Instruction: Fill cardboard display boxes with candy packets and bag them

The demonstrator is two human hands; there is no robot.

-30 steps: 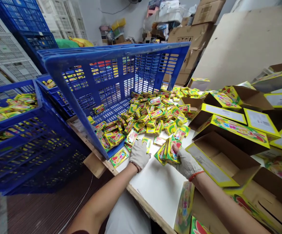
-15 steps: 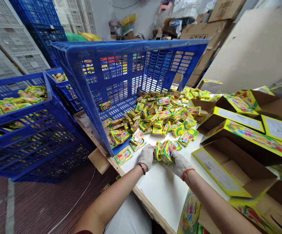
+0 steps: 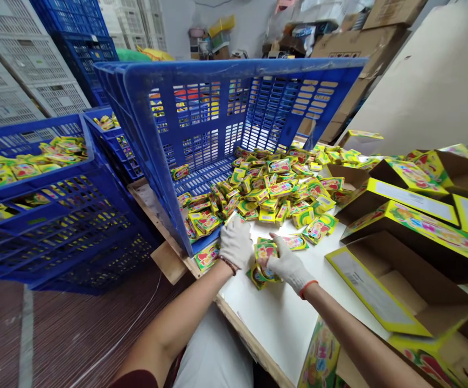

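A pale grey wall [image 3: 177, 27] stands beyond the far edge of the bench [image 3: 274, 315], brown cartons [image 3: 355, 43] stacked before it, a large pale board [image 3: 439, 81] slanting at right. Past the left edge, white crates [image 3: 15, 59] rise in stacks; the ribbed floor [image 3: 76, 334] is dark reddish-brown. Light is soft.

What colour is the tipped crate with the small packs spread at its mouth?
The tipped crate is blue; it shows best in the head view.
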